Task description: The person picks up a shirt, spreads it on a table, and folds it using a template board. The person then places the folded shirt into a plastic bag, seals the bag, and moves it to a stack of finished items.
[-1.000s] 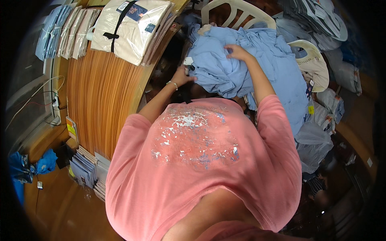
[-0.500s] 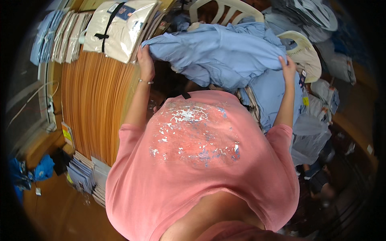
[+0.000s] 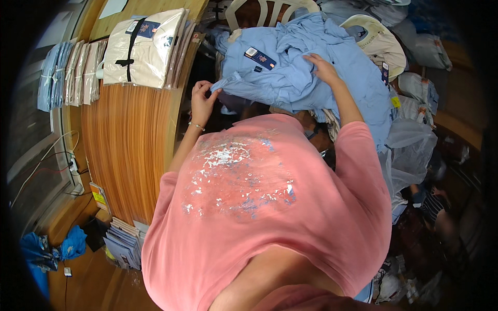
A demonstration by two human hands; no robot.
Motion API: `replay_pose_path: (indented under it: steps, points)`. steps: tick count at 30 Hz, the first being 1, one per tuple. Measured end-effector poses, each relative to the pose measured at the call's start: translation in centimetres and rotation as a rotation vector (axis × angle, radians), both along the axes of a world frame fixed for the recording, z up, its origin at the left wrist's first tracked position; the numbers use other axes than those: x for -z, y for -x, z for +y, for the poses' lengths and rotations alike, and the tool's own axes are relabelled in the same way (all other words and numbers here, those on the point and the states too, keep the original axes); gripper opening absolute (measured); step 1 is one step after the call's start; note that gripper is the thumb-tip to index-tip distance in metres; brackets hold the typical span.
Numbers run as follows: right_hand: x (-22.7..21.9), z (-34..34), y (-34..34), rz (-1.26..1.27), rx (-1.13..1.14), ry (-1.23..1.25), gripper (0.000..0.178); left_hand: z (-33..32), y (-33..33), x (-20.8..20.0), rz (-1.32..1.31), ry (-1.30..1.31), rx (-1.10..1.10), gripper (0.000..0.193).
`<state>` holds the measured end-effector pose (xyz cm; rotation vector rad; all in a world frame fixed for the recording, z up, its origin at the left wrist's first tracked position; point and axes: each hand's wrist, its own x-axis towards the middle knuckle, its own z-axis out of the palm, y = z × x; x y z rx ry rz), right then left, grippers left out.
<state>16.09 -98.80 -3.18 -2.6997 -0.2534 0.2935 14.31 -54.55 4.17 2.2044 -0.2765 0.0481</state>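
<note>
A light blue shirt (image 3: 290, 78) with a small dark tag lies spread over a heap of the same blue garments in front of me. My left hand (image 3: 203, 98) pinches the shirt's lower left corner at the edge of the wooden counter. My right hand (image 3: 322, 68) rests flat on the shirt's middle, fingers spread. My pink top fills the lower half of the view.
A curved wooden counter (image 3: 129, 150) at left carries a bagged cream shirt (image 3: 140, 49) and several bagged shirts (image 3: 67, 72) in a row. A white plastic chair (image 3: 270, 8) stands behind the heap. Clear plastic bags (image 3: 410, 150) and more garments pile at right.
The shirt was held up and stretched wide between both hands; now it lies on the heap. My left hand came down to its corner and my right hand moved inward onto its middle.
</note>
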Motion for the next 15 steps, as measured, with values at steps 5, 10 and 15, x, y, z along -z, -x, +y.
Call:
replay_pose_path:
  steps: [5, 10, 15]
  points:
    - [1.9, -0.6, 0.3, 0.292, 0.165, 0.295, 0.060, 0.4, -0.2, -1.3, -0.119, -0.047, 0.023, 0.014]
    - [-5.9, -6.7, 1.8, 0.317, 0.176, 0.151, 0.035, -0.6, -2.2, -6.7, -0.063, 0.130, 0.056, 0.011]
    - [-21.5, -11.4, 6.1, -0.109, 0.859, -0.631, 0.034, -4.6, -7.6, -14.1, -0.231, -0.034, 0.220, 0.019]
